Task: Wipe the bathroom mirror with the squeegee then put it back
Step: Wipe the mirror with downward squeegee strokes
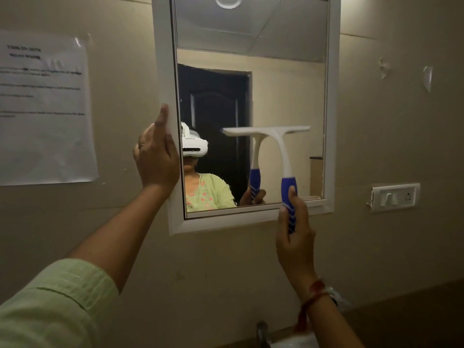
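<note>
A white-framed mirror (163,71) hangs on the beige wall ahead. My left hand (155,154) grips the frame's left edge about halfway up, thumb pointing up along it. A squeegee (281,141) with a white T-shaped head and a blue handle stands upright against the lower right part of the glass, its blade level. My right hand (295,237) is closed around the blue handle just below the frame's bottom edge. The glass reflects the squeegee and a person wearing a white headset.
A printed paper sheet (45,109) is taped to the wall left of the mirror. A white switch and socket plate (394,197) sits to the right. A metal tap (262,332) shows at the bottom edge, below my right wrist.
</note>
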`<state>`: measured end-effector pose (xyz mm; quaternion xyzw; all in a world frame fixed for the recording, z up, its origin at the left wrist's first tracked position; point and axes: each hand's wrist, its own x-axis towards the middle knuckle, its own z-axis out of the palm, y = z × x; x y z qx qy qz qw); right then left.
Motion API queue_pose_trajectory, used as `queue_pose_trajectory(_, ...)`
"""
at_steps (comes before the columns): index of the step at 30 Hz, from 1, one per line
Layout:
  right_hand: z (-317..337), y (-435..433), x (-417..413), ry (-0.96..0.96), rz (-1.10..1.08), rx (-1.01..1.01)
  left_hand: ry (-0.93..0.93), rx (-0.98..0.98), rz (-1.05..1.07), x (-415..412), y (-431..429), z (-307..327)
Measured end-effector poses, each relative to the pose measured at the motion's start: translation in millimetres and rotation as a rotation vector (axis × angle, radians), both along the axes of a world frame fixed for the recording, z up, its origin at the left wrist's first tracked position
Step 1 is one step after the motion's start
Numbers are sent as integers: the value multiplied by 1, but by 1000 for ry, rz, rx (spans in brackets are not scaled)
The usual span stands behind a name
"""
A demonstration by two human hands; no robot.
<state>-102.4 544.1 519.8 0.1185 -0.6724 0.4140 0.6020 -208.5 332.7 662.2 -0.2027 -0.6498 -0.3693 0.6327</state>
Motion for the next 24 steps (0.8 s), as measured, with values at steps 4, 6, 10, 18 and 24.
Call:
queue_pose_trajectory(4,20,1,-2,36,1,-10,1,-2,2,0,0,0)
queue_pose_trajectory(6,1,-1,0,7,0,-20,8,1,5,1,0,0)
queue_pose_trajectory(10,-50,-4,8,-76,-14,-34,-7,-3,20,0,-1,-1)
queue_pose_trajectory(18,6,5,8,-12,67,-79,-47,-50,59,-1,-1,-1)
queue_pose_trajectory(24,-40,4,16,-119,21,-36,-49,-25,73,-2,0,-1)
